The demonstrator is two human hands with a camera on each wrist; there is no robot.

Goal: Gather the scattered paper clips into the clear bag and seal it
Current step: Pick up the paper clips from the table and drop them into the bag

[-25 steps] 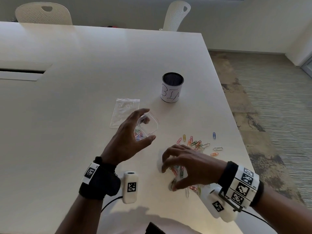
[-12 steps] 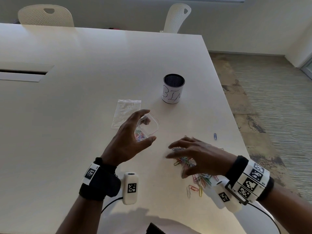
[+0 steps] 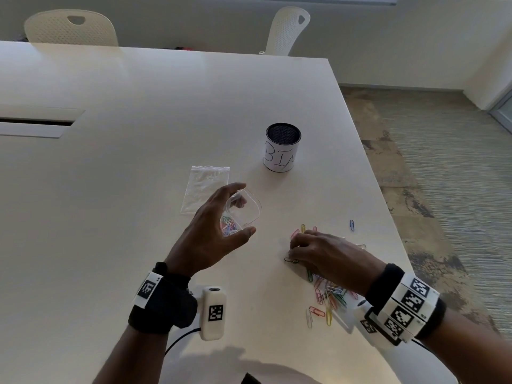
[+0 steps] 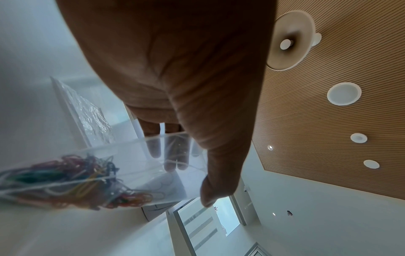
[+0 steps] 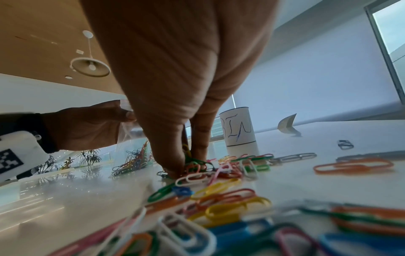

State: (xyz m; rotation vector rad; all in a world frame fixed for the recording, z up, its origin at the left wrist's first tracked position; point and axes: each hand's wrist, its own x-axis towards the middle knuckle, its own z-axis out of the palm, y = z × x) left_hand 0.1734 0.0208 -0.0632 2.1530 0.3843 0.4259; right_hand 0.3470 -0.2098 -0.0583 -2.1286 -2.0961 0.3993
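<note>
My left hand (image 3: 244, 209) holds a small clear bag (image 3: 256, 207) above the table, thumb and fingers keeping its mouth open toward the right. Several coloured paper clips (image 3: 228, 225) lie in its bottom; the left wrist view shows them bunched (image 4: 72, 176) behind the plastic (image 4: 131, 164). My right hand (image 3: 292, 253) is down on the table, its fingers bunched and pinching a cluster of clips (image 5: 192, 166). More scattered clips (image 3: 329, 299) lie under and behind that wrist. One blue clip (image 3: 352, 225) lies apart, farther right.
A second clear bag (image 3: 205, 187) lies flat just beyond my left hand. A white cup marked BIN (image 3: 282, 151) stands farther back. The table's right edge (image 3: 388, 217) runs close to the clips. Two white chairs stand at the far side.
My right hand has shifted rightward and away over the clips, and its spread fingers have drawn together into a pinch. The left hand and its bag have stayed in place.
</note>
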